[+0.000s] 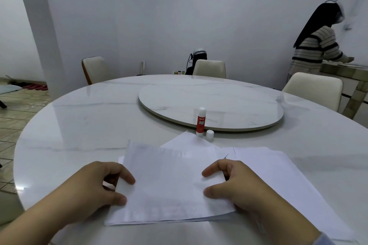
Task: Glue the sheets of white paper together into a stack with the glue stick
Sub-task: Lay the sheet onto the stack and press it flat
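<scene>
A stack of white paper sheets (165,185) lies on the marble table in front of me. My left hand (99,187) pinches the stack's left edge between thumb and fingers. My right hand (237,185) grips its right edge the same way. More loose white sheets (278,175) lie spread under and to the right of the stack. A red and white glue stick (200,122) stands upright beyond the papers, uncapped, and its white cap (209,135) sits beside it on the right.
The round white marble table (79,125) has a raised turntable (211,103) in its middle. Cream chairs (312,89) stand around the far side. A person in a striped sweater (316,45) stands at a counter at the far right.
</scene>
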A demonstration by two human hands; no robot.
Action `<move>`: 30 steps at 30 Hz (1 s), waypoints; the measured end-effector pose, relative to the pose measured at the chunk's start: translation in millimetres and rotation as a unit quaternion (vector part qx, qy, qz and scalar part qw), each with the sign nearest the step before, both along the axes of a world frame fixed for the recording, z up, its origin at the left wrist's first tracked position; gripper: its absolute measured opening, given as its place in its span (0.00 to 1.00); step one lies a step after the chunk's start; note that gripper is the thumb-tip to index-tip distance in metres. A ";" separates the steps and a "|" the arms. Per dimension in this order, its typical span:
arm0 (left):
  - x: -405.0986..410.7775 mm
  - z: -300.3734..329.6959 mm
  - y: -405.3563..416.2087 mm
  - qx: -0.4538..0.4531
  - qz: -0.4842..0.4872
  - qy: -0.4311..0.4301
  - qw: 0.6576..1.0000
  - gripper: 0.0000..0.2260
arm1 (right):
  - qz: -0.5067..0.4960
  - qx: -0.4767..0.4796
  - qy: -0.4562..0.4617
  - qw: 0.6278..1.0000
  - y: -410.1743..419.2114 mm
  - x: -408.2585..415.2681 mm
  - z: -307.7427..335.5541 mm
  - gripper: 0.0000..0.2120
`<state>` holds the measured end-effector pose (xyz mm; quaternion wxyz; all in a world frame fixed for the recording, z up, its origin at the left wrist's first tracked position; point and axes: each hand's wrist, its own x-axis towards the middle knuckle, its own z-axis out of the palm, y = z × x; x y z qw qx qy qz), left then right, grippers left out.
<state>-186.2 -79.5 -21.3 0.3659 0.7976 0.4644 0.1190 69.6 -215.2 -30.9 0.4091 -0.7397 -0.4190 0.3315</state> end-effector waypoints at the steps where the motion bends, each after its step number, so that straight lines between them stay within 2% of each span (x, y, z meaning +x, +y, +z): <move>1: 0.0 0.1 0.2 -0.003 0.000 0.000 1.000 0.16 | 0.003 -0.001 0.000 1.000 -0.1 0.0 0.1 0.13; 14: -0.9 -1.5 1.4 -0.014 -0.002 0.005 1.000 0.17 | 0.019 -0.011 -0.034 0.999 -0.9 0.3 1.0 0.14; 30: -0.6 -4.4 3.1 0.016 -0.027 0.014 0.999 0.19 | 0.008 -0.013 -0.074 0.997 1.4 -1.1 -3.1 0.13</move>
